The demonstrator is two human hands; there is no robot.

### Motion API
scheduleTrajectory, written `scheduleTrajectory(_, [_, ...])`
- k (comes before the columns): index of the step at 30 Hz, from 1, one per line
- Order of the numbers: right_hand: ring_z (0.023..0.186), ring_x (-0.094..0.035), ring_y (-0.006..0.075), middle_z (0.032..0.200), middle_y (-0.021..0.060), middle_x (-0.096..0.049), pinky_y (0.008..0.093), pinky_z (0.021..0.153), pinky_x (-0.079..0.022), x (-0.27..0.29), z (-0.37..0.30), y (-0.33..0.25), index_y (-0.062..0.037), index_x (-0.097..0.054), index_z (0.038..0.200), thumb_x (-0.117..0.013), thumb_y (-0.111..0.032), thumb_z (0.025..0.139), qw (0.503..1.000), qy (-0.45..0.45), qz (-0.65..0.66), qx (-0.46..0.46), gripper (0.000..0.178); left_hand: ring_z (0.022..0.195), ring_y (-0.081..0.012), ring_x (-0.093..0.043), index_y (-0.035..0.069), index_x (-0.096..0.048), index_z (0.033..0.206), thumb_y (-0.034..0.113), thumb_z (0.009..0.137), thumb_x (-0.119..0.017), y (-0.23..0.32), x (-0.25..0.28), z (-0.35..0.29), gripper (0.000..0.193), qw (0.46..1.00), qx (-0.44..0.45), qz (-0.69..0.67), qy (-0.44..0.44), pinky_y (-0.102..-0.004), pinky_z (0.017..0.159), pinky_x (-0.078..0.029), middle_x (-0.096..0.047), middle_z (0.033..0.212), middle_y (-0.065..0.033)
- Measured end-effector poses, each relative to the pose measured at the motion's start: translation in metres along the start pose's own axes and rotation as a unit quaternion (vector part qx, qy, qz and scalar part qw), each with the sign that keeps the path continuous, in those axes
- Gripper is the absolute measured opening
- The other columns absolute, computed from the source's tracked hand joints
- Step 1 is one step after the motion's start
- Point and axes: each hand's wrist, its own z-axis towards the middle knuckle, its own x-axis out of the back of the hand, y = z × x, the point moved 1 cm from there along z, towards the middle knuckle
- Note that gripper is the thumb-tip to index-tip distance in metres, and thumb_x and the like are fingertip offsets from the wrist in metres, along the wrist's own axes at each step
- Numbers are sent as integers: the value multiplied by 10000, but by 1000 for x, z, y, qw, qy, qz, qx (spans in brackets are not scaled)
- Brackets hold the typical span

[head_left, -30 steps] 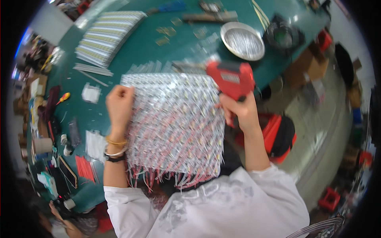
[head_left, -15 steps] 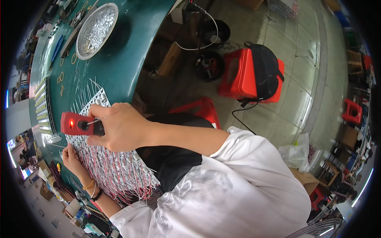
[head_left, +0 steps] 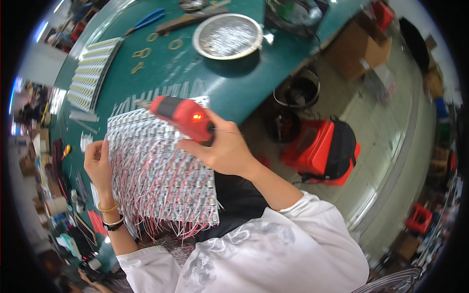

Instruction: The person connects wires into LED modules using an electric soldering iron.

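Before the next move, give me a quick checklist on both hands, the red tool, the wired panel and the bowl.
1. Right hand gripping red tool: ok.
2. Indicator light lit: ok.
3. Left hand at wired panel's left edge: ok; firm grip: cannot tell.
4. Tool tip touching anything: cannot tell, blurred.
5. Wires gathered neatly: not ok, ends splay loosely.
6. Metal bowl apart from panel: ok.

grn tbl (head_left: 234, 90) | rnd metal bowl (head_left: 227, 56) | blue-hndl pliers (head_left: 148, 19) | yel. rings (head_left: 170, 46) | wht/yel strips (head_left: 93, 73)
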Motion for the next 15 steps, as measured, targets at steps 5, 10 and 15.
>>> scheduleTrajectory(5, [516, -532, 81, 733, 41, -621, 244, 466, -421, 2, -6, -10, 5, -563, 1022, -732, -104, 733, 982, -23, 112, -148, 352, 700, -104, -565, -9, -638, 880, 54, 829, -605, 20, 8, -14, 87, 999, 12, -43, -23, -231, 658, -447, -631, 800, -54])
scheduleTrajectory(10, [407, -501, 109, 551, 42, -526, 265, 530, -480, -6, -7, -18, 81, -542, 983, -603, -23, 790, 997, 15, 27, -74, 228, 827, -219, -588, 1, -597, 887, 50, 817, -603, 25, -9, -18, 86, 994, -96, -41, -36, -306, 697, -459, -643, 1046, -91])
scheduleTrajectory(15, [373, -428, 117, 504, 55, -459, 303, 606, -509, -8, -10, -4, 111, -474, 1096, -555, -21, 817, 997, 27, 40, -59, 319, 773, -286, -563, -13, -589, 862, 40, 785, -609, 12, -26, -26, 96, 993, -106, -18, -44, -347, 709, -455, -640, 916, -116])
